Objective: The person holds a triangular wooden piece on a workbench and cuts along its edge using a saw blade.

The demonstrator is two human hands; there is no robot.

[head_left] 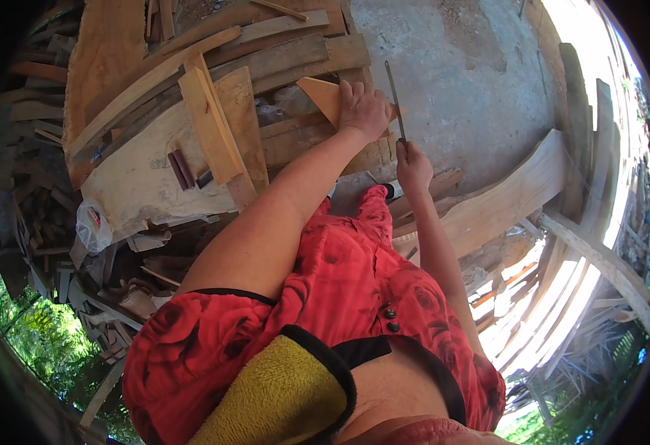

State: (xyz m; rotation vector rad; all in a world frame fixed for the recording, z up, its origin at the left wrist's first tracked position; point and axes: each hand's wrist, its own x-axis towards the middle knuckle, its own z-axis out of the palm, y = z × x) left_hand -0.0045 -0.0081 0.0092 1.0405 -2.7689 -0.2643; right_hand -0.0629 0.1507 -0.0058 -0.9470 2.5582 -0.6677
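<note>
My left hand (366, 111) presses down on a pointed, light brown piece of wood (319, 96), fingers curled over its right part. The piece lies across planks near the right edge of a makeshift wooden bench. My right hand (415, 169) is closed around the near end of a long, thin, dark-bladed tool (394, 93). Its blade points away from me and runs by the right end of the wood, close to my left fingers. Whether it is a file or a narrow saw, I cannot tell. The grip hides its handle.
Left of my hands, upright boards (210, 122) lean over a pale slab with dark reddish sticks (181, 170). A plastic bag (94, 226) sits at its left edge. Scrap wood lies heaped at far left. Grey concrete floor (466, 89) and a long plank (514, 178) lie to the right.
</note>
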